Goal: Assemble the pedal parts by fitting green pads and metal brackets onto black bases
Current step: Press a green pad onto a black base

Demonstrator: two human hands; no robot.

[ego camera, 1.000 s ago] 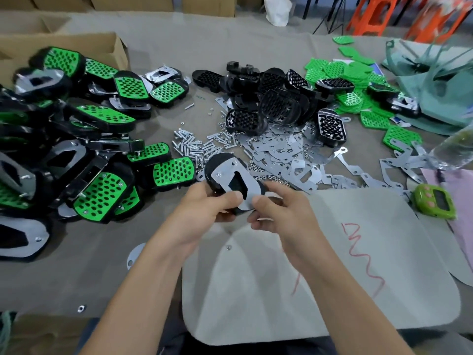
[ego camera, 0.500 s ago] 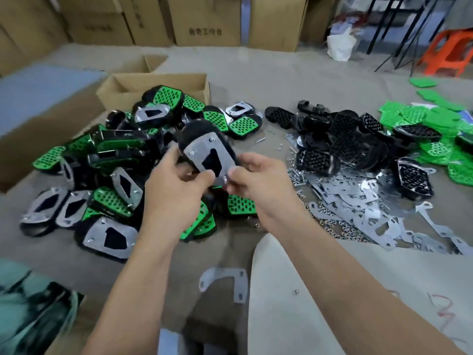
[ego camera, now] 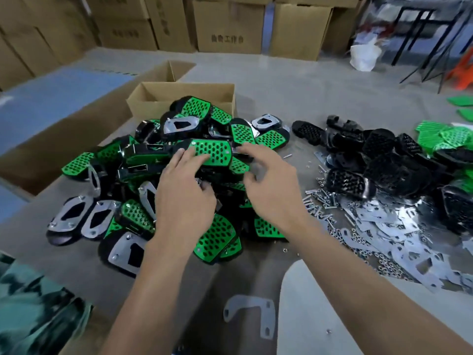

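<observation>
A heap of assembled pedals (ego camera: 133, 213), black bases with green pads and metal brackets, covers the left of the table. On top of it lies one pedal (ego camera: 215, 153), green pad up. My left hand (ego camera: 184, 196) hovers over the heap with straight fingers, their tips touching that pedal's near edge. My right hand (ego camera: 268, 185) hangs just right of it, fingers spread and loosely bent, holding nothing. Bare black bases (ego camera: 378, 160) lie in a pile to the right, loose green pads (ego camera: 445, 134) at the far right, and flat metal brackets (ego camera: 399, 242) spread in front of them.
An open cardboard box (ego camera: 184, 92) stands behind the heap. Screws and nuts (ego camera: 322, 198) are scattered between heap and brackets. One loose bracket (ego camera: 253, 316) lies near the front edge beside a white mat (ego camera: 307, 316). Stacked cartons line the back wall.
Both hands held one pedal, bracket side up, and carried it left over the heap. Now it lies on the heap and both hands are off it, fingers spread.
</observation>
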